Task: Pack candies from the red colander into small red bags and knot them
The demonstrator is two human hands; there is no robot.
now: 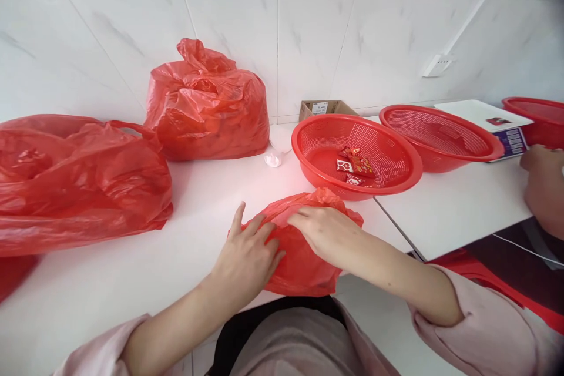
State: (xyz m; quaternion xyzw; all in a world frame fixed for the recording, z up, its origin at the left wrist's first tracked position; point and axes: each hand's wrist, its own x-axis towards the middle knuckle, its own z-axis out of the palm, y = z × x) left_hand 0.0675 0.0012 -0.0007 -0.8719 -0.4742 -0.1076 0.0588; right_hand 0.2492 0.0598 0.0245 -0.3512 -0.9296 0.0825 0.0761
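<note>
A red plastic bag [304, 258] lies crumpled at the table's front edge, just before my body. My left hand [247, 255] is on its left side, with one finger stretched outward and the others bent against the film, pinching it. From the right, my right hand [324, 229] reaches over the bag and grips the film near its upper part with fingertips together. What is inside this bag is hidden. Close behind it stands a red plastic colander [308, 173] with several small red snack packets [359, 165] at the bottom.
Two full red bags [207, 111] [79, 188] stand on the left. A small white crumpled piece [273, 159] lies mid-table. Rightward are a second colander [440, 135], a cardboard box [326, 108], a white scale [484, 114] and another person's hand [546, 188]. A gap [399, 226] separates the tables.
</note>
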